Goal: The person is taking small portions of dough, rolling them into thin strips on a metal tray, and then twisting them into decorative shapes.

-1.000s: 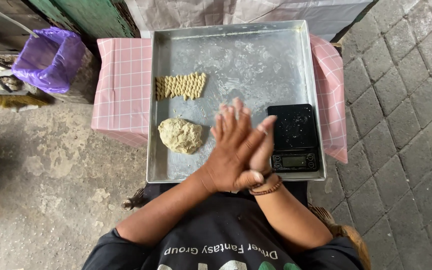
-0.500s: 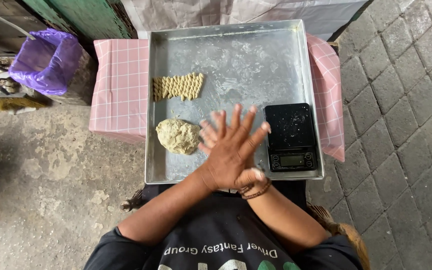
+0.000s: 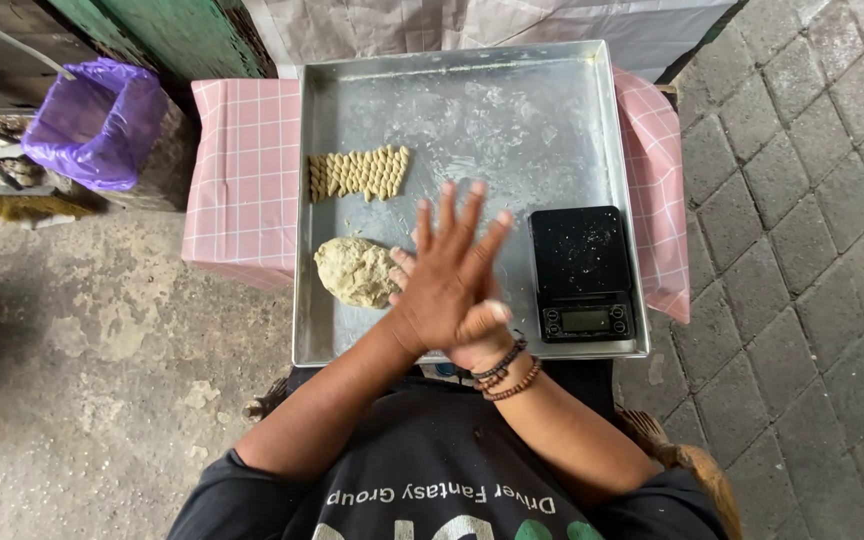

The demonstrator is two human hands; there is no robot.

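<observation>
My left hand (image 3: 449, 275) has slid forward over my right hand (image 3: 477, 335), palms pressed flat together and fingers spread, rubbing whatever sits hidden between them above the metal tray (image 3: 472, 120), while the dough lump (image 3: 355, 270) lies just left, below the shaped pieces (image 3: 357, 172).

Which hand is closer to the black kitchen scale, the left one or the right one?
The right hand. It lies under the left hand, close to the near left corner of the black scale. The left hand covers it, with fingers spread, nearer the dough lump.
</observation>
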